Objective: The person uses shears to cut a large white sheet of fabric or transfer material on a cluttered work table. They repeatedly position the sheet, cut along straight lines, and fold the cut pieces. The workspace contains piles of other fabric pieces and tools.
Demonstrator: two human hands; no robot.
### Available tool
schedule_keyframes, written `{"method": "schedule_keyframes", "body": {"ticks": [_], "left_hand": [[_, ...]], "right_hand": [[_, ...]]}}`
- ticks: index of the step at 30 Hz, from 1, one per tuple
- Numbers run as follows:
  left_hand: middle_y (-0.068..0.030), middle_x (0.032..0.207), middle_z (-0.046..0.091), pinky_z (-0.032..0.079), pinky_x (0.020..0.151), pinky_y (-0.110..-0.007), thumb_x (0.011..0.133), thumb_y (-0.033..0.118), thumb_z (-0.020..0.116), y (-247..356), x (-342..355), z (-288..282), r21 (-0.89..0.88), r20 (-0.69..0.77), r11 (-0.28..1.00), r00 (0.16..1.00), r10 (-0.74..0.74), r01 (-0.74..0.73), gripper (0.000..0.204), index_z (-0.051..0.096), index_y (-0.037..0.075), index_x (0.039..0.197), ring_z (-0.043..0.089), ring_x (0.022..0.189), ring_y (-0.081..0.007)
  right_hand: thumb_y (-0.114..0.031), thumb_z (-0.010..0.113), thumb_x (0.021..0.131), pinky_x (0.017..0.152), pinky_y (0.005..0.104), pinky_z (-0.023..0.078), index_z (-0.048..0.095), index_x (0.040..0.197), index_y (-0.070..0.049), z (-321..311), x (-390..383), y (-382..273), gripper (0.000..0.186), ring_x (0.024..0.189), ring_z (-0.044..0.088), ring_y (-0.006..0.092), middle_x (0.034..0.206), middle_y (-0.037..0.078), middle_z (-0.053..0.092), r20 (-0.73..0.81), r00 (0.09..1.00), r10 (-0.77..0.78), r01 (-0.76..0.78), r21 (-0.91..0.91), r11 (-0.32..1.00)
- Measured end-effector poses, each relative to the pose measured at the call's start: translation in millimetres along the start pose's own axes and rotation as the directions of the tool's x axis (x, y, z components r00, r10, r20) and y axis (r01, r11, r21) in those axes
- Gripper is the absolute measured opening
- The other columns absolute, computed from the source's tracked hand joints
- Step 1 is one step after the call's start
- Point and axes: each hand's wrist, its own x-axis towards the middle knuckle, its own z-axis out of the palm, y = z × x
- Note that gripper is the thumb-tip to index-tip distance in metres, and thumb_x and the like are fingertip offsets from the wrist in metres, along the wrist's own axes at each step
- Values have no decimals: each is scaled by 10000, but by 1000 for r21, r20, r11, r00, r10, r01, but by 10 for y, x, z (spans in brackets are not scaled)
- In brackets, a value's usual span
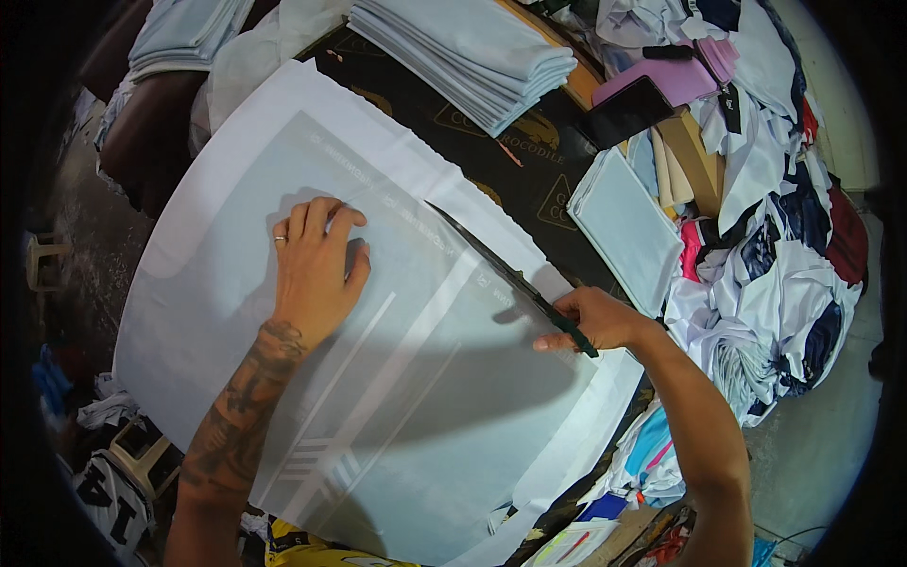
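A large pale grey-blue sheet (491, 397) with white stripes and a printed band lies on white material (397, 142). My left hand (316, 269) rests on the sheet left of centre, fingers apart and loosely bent, holding nothing, a ring on one finger. At the right my right hand (600, 321) grips dark-handled scissors (501, 265), whose long blades lie along the printed band and point toward the upper left. Whether the blades are parted I cannot tell.
Folded pale fabric (463, 47) lies on the dark printed table (529, 189). To the right are a black phone (624, 111), pink bottle (675, 74), cardboard box (704, 161), folded stack (624, 227) and heaped fabrics (746, 312). Plastic stools (142, 454) stand at the left.
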Motion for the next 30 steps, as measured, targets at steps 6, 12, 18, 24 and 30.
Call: {"method": "schedule_keyframes", "body": {"ticks": [6,12,18,24,30], "left_hand": [[-64,1037,687,462,974,-508,808,154,814,493,-668,-211,-423,295,882,889,351,-208,336,707,126,1126,666,1049,-289],[-33,941,652,485,956,-452,940,159,722,772,-1185,-389,-705,414,684,674,612,-188,158,696,90,1080,661,957,-212],[-31,921,655,497,915,-406,998,162,674,748,-1281,-394,-758,485,637,531,695,-141,131,692,74,1093,656,940,-179],[-26,942,665,482,918,-403,1022,166,647,737,-1304,-379,-800,479,588,465,745,-117,150,697,75,1130,657,947,-177],[-51,915,654,457,934,-475,938,205,654,838,-1576,-350,-815,380,566,627,680,-120,168,717,124,1070,647,966,-232]], "right_hand": [[-749,850,778,634,360,435,665,771,-39,-126,198,-281,734,677,576,180,690,31,583,-18,1000,7,-8,-59,998],[-749,861,767,627,355,445,636,731,-50,-275,444,-630,736,655,575,175,658,32,573,14,1000,-13,14,-32,999],[-757,881,742,630,351,451,592,665,-68,-379,632,-1001,750,636,572,173,623,34,554,-54,995,-81,83,54,995],[-745,880,755,618,348,440,574,637,-79,-535,850,-1322,743,632,560,159,619,24,535,-40,999,-26,25,-5,1000],[-700,933,719,586,337,400,553,620,-98,-647,1051,-1575,718,601,511,135,598,-8,495,19,999,40,-40,-19,999]]}}
